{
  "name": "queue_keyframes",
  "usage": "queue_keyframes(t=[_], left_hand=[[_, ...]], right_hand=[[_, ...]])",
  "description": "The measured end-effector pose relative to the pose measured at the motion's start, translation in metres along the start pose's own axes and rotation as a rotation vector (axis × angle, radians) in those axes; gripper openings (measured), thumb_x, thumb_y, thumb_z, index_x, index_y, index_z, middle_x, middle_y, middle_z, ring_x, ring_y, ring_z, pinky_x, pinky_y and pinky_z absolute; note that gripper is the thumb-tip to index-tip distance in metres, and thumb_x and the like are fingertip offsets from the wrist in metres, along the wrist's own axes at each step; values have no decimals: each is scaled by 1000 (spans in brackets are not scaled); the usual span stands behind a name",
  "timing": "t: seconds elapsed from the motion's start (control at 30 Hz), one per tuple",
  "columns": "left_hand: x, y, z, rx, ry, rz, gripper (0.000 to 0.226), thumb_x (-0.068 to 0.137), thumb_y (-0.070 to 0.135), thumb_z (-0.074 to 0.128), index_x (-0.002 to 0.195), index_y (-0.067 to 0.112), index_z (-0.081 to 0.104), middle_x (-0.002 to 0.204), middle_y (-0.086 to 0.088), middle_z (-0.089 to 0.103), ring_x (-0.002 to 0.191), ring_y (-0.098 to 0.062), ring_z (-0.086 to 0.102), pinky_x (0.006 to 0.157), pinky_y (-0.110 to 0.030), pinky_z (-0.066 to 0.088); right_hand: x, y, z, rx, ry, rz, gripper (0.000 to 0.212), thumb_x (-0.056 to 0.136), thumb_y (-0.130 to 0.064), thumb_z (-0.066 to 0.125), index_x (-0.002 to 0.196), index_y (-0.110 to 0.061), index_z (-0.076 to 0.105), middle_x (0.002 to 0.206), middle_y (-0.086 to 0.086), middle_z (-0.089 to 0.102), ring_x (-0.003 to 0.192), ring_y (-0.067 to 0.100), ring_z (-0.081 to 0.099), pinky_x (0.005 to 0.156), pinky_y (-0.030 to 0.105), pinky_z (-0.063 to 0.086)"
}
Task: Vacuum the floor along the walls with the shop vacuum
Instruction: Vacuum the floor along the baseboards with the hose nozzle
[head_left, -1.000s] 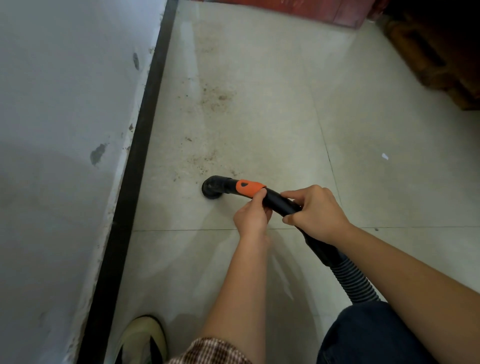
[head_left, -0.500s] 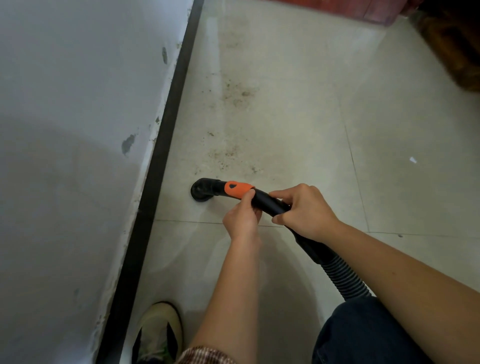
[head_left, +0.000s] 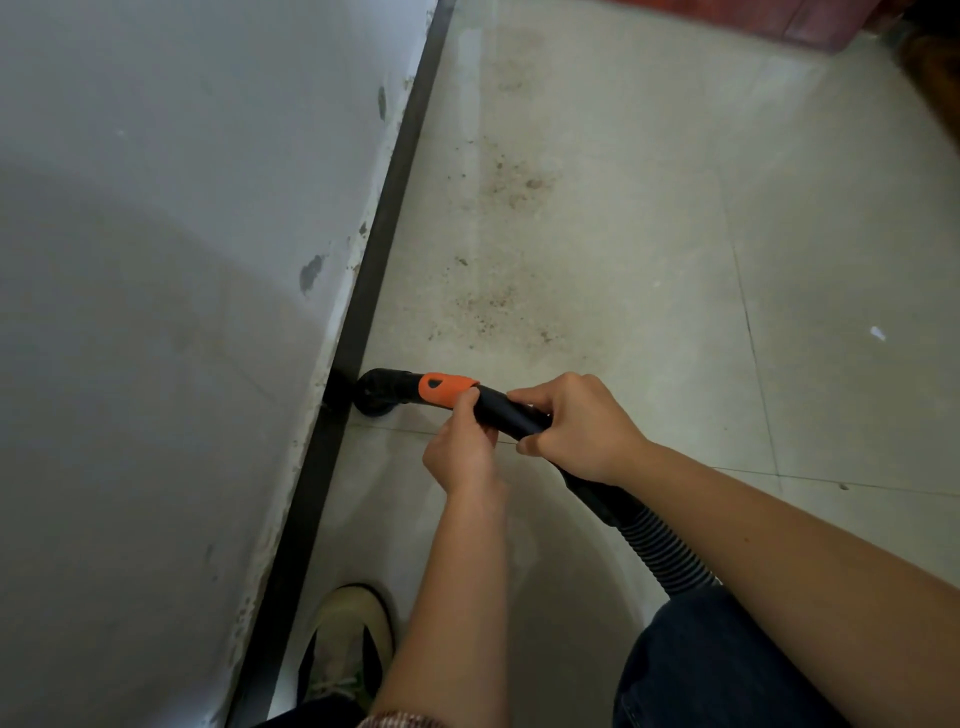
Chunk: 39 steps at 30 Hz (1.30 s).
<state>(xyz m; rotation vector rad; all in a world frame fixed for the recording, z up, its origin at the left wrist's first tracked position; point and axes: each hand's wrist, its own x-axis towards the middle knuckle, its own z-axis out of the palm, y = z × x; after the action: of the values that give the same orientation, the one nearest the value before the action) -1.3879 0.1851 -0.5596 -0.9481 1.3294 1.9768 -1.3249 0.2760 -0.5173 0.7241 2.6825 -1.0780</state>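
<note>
The vacuum wand (head_left: 506, 413) is a black tube with an orange sleeve (head_left: 445, 388), and its round black nozzle (head_left: 378, 396) rests on the tiled floor right against the dark baseboard (head_left: 363, 296). My left hand (head_left: 460, 452) pinches the tube just behind the orange sleeve. My right hand (head_left: 579, 431) is wrapped around the tube further back. The ribbed hose (head_left: 660, 551) runs from the wand down past my knee. Brown dirt specks (head_left: 493, 306) lie on the tile beyond the nozzle.
A white wall (head_left: 156, 312) with chipped paint stands at the left. My shoe (head_left: 348, 649) is near the baseboard at the bottom. A small white scrap (head_left: 878, 332) lies at the right. Red and dark objects (head_left: 831, 26) line the far top edge.
The nozzle has slid left across the tile until it touches the baseboard. Both hands keep their grip on the wand.
</note>
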Motion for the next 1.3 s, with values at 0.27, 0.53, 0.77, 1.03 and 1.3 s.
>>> queue_keyframes(t=[0.27, 0.53, 0.77, 1.03, 1.3], left_hand=[[2, 9, 5, 40, -68, -23, 8, 83, 10, 73, 80, 5, 67, 77, -7, 74, 73, -13, 73, 64, -20, 56], [6, 8, 21, 142, -191, -81, 7, 87, 13, 70, 88, 6, 67, 92, -10, 73, 84, -13, 71, 75, -21, 57], [-2, -13, 43, 174, -256, -141, 7, 88, 11, 70, 90, 5, 66, 94, -12, 73, 82, -14, 71, 71, -20, 58], [-15, -43, 67, 217, -281, -183, 10, 86, 11, 71, 91, 3, 67, 92, -13, 74, 81, -16, 73, 67, -21, 57], [-32, -71, 82, 228, -294, -190, 8, 82, 10, 73, 80, 4, 68, 75, -9, 75, 67, -15, 73, 69, -25, 56]], right_hand=[[0, -4, 0, 7, 64, 27, 22, 75, -6, 66, 90, -20, 73, 68, 10, 66, 63, 25, 58, 58, 34, 49], [-5, 0, -8, -20, 154, 86, 21, 77, -6, 65, 92, -17, 72, 68, 15, 62, 64, 31, 57, 59, 37, 50], [-18, 22, -23, -37, 214, 176, 21, 76, -8, 66, 91, -22, 71, 66, 11, 62, 62, 28, 57, 57, 35, 49], [-34, 51, -40, -49, 283, 255, 23, 74, -8, 66, 92, -22, 72, 62, 6, 62, 58, 24, 57, 53, 31, 47], [-51, 75, -54, -66, 327, 342, 22, 70, -11, 67, 90, -21, 71, 60, 6, 60, 56, 18, 54, 45, 24, 40]])
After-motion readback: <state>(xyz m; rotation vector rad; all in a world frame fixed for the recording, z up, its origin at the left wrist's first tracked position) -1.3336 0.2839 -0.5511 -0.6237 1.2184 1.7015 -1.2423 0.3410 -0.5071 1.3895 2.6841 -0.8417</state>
